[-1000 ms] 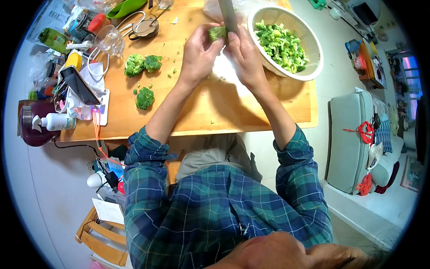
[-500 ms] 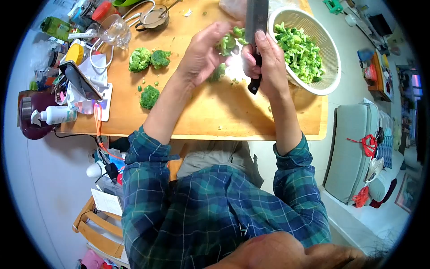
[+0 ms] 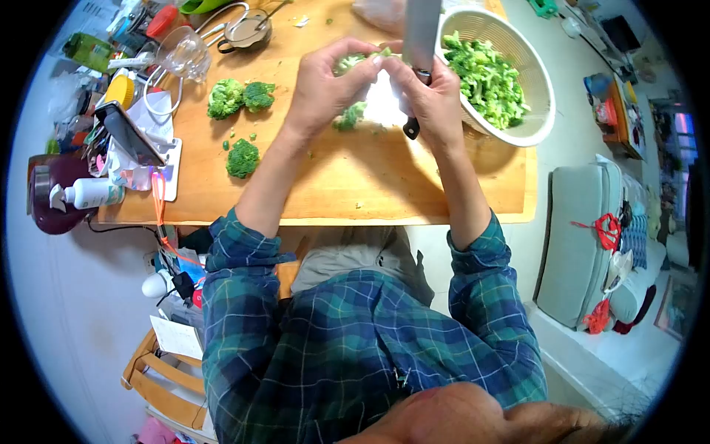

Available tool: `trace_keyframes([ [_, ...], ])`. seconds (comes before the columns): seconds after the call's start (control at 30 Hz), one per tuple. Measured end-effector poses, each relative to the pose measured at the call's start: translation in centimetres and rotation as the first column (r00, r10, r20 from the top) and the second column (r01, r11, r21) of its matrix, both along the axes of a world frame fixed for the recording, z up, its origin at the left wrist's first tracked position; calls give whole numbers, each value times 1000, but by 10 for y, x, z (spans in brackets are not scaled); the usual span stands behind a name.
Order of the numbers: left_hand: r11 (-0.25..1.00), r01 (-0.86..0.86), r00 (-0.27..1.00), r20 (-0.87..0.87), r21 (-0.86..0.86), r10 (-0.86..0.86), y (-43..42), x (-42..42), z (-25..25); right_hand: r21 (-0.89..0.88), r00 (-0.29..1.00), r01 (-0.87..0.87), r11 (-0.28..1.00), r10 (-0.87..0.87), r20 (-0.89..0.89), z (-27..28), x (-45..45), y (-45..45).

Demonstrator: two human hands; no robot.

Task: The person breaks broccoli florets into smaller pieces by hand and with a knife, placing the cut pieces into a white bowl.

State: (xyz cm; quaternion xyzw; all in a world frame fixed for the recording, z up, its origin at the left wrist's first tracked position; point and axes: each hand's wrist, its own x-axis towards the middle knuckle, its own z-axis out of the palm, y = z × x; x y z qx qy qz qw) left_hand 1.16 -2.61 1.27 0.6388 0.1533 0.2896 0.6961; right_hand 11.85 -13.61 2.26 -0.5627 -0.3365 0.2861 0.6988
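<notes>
My left hand (image 3: 325,87) is closed around a broccoli floret (image 3: 347,64), partly hidden behind its fingers. My right hand (image 3: 435,107) grips a kitchen knife (image 3: 422,33), blade pointing away from me, while its thumb and fingertips meet the floret beside my left thumb. Under the hands is a bright white surface, with another broccoli piece (image 3: 350,116) by it. To the right, a cream colander (image 3: 549,96) holds many cut broccoli pieces (image 3: 492,87). Left of my left forearm lie three larger florets, one of them a darker floret (image 3: 242,158) nearest me.
The wooden table (image 3: 333,196) carries small broccoli crumbs. A dark-handled cup (image 3: 248,33), a clear glass (image 3: 183,53), a phone (image 3: 127,132) on a stand and a pump bottle (image 3: 95,192) crowd the left side. A plastic bag (image 3: 381,13) lies at the far edge.
My right hand has come left to my left hand, so their fingertips meet at the floret. The left fingers, looser before, have curled in around it. The knife stays in my right hand.
</notes>
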Motion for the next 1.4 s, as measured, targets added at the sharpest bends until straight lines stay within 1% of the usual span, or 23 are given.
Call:
trace_keyframes([
  [0.1,954,240,971,25,-181,-240,1,-7,7,8,991,-58,998,59,-118,14,4,-18],
  [0.17,945,288,958,45,-154,-285,-8,-4,8,21,997,61,998,-61,38,31,3,-35],
  [0.2,925,321,947,82,-204,-311,-12,-1,8,89,974,159,983,-171,150,35,11,-42],
  [0.23,903,348,937,119,-252,-328,-14,-1,7,62,968,188,980,-195,160,45,23,-58],
  [0.27,892,409,912,109,-190,-395,-4,2,-5,132,923,216,967,-246,294,53,35,-66],
  [0.3,893,406,914,112,-194,-391,-3,4,-5,169,832,341,925,-381,404,60,47,-71],
  [0.37,806,345,937,223,-480,-269,-2,6,-3,-53,745,501,864,-399,535,79,67,-85],
  [0.4,768,403,913,277,-497,-300,3,6,-6,-154,708,540,827,-347,615,81,78,-91],
  [0.43,771,401,913,283,-495,-293,3,5,-4,-243,666,584,775,-286,689,82,85,-92],
  [0.47,763,419,901,328,-493,-283,2,5,-2,-238,670,532,813,-231,706,80,86,-93],
  [0.5,756,435,888,372,-489,-271,3,5,0,-239,771,423,874,-209,601,74,83,-93],
  [0.57,763,436,888,365,-478,-279,4,3,-3,-200,921,191,961,-105,376,71,52,-79],
  [0.67,829,340,923,324,-443,-205,2,7,1,-170,941,16,985,43,336,40,19,-41],
  [0.7,850,364,898,387,-382,-211,3,7,-7,-193,929,-37,981,105,355,27,12,-29],
  [0.77,892,321,918,335,-317,-211,6,7,-9,-156,945,-88,984,132,299,18,4,-11],
  [0.83,896,293,932,310,-335,-189,6,5,-7,-149,941,-80,986,124,314,11,3,-5],
  [0.9,939,178,967,230,-294,-111,12,6,-10,-98,952,-72,993,98,290,3,7,5],
  [0.97,933,175,963,253,-316,-95,12,7,-18,-99,959,-81,992,105,264,-2,7,6],
  [1.03,927,137,956,292,-350,-30,12,6,-19,-93,938,-93,991,119,327,-5,8,2],
  [1.07,932,-12,987,145,-362,69,9,7,-14,-73,942,-92,993,110,318,-10,8,1],
  [1.17,923,26,986,163,-384,40,7,7,-18,-87,949,-100,991,121,292,-11,5,2],
  [1.3,925,7,988,146,-380,52,6,8,-25,-148,936,-73,986,119,331,-16,6,0],
  [1.4,927,1,987,152,-376,61,4,7,-20,-112,945,-66,992,98,310,-16,7,1],
])
